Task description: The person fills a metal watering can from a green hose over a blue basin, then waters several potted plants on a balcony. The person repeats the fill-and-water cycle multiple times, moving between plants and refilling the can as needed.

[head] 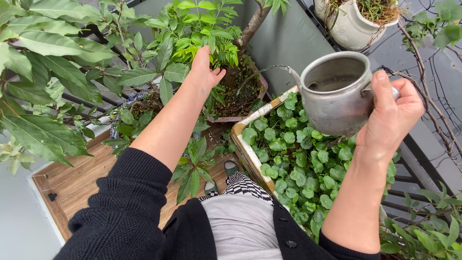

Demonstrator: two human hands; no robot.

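Watering in hand. Right hand (392, 115) clenched on handle of dull grey metal watering pot (334, 94), tilted left, thin stream arcing into reddish pot of dark soil (240, 94). Left hand (204, 70), fingers released, parts leafy green plant (202, 29). Next move, judged: hold tilt steady, keep stream on soil.

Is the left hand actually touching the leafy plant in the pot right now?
Touching. The head view shows the left hand pressed into the leafy plant, fingers buried among its lower leaves, holding them aside above the pot.
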